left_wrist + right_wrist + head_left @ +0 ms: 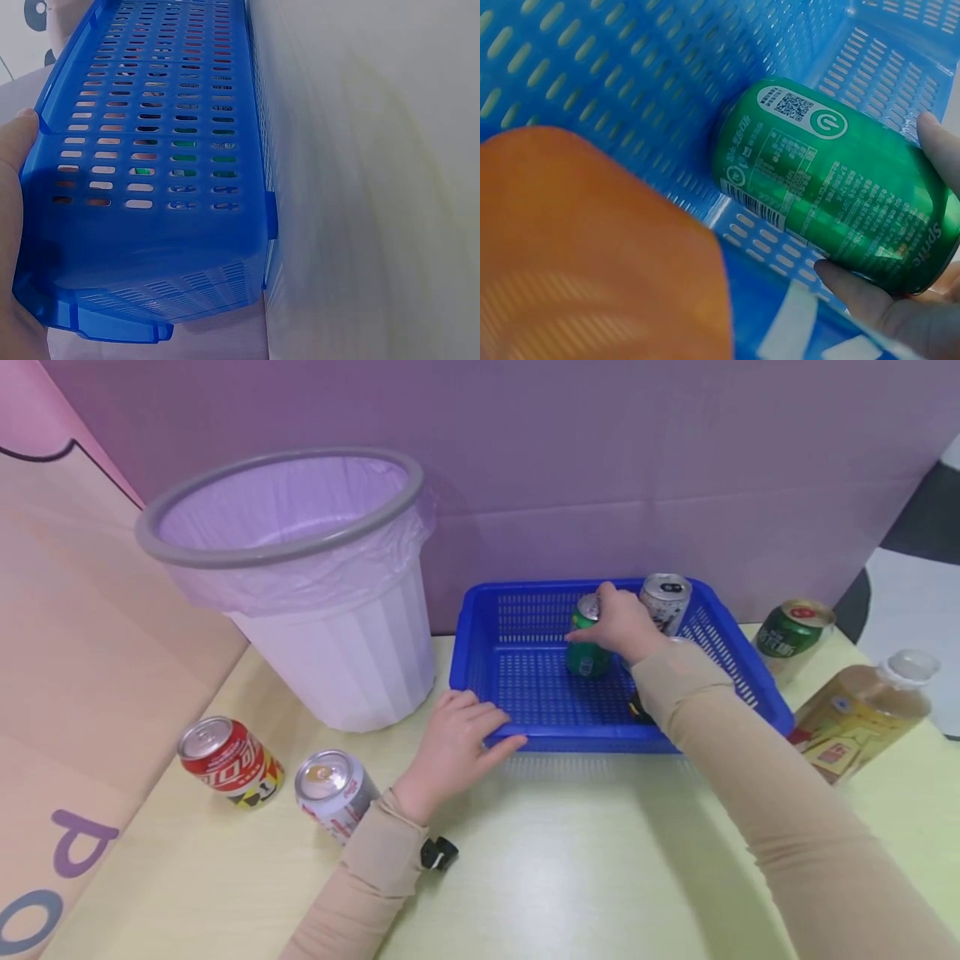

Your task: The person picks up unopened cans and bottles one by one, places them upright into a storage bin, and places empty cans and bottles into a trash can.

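Inside the blue plastic basket [555, 739], my right hand [621, 622] grips a green Sprite can [587, 658] near its top, thumb on one side and fingers on the other. The can [832, 187] stands upright on the basket floor in the head view. A white patterned can [666, 602] stands at the back right, beside that hand. Under the right forearm, other items are mostly hidden. My left hand [457, 743] holds the basket's front left corner, fingers over the rim; in the left wrist view part of this hand [15, 172] shows against the basket's edge.
A white bin [337, 643] with a liner stands left of the basket. A red can [232, 764] and a silver can [335, 793] stand at front left. Right of the basket are a green can [791, 635] and a bottle [862, 718]. A blurred orange surface [600, 247] fills the right wrist view's lower left.
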The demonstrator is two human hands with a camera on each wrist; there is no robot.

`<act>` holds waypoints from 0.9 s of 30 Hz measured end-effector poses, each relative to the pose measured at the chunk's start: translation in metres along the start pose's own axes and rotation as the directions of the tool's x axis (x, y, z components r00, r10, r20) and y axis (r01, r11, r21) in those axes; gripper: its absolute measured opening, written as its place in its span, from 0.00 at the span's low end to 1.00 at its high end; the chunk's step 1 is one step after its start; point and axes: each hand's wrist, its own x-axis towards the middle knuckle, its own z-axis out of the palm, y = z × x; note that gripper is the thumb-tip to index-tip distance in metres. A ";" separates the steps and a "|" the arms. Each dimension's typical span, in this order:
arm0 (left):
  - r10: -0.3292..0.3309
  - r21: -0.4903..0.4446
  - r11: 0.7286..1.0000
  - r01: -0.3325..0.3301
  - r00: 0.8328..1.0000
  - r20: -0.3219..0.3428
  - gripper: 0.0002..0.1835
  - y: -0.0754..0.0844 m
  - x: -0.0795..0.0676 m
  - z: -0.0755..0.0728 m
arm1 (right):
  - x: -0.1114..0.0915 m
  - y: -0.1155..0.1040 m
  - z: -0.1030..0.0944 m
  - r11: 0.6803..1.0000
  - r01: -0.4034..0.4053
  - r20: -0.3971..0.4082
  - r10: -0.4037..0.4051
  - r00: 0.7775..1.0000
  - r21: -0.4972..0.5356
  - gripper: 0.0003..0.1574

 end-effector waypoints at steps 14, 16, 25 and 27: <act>-0.005 0.009 1.000 0.004 1.000 0.013 0.15 0.000 0.000 -0.001 | 0.000 -0.002 0.001 0.995 -0.023 -0.006 0.022 1.000 -0.094 0.50; -0.007 0.005 1.000 0.007 1.000 0.018 0.15 0.001 0.000 -0.001 | -0.001 -0.003 0.001 0.995 -0.025 -0.001 0.025 1.000 -0.101 0.50; -0.009 -0.001 1.000 0.009 1.000 0.016 0.15 0.001 0.000 -0.001 | -0.006 -0.005 -0.004 0.993 -0.004 0.023 0.007 1.000 -0.117 0.49; -0.004 0.003 1.000 0.004 1.000 0.011 0.14 0.001 0.000 -0.001 | -0.007 -0.004 -0.005 0.994 0.005 0.029 -0.002 1.000 -0.105 0.48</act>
